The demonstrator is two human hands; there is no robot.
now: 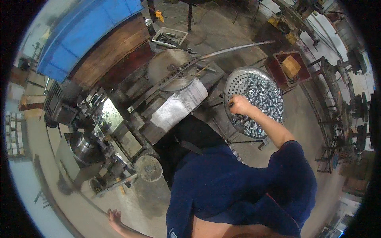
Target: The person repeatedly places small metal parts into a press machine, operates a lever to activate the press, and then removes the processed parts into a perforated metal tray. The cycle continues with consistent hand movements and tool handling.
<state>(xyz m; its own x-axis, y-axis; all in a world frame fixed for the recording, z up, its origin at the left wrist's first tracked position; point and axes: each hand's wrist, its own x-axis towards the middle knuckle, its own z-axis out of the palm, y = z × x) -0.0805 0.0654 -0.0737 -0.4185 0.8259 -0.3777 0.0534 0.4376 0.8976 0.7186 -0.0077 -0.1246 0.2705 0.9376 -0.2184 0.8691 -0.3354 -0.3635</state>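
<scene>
My right hand (239, 105) reaches out into a round perforated metal basket (234, 81) heaped with several small shiny metal pieces (262, 95). Its fingers are curled around one small piece at the basket's left side. My left hand (114, 217) is low at the bottom left, fingers apart, holding nothing, close to the grey edge of a lathe. The lathe's chuck (82, 145) and a round handwheel (149, 168) lie above that hand. My dark blue shirt (238, 186) fills the lower middle.
A large metal disc (168, 65) with a long bar across it sits on the machine top. A tray of scrap (170, 36) is behind it. A red box holding a wooden block (291, 66) stands right of the basket. Blue sheeting (87, 31) hangs at the upper left.
</scene>
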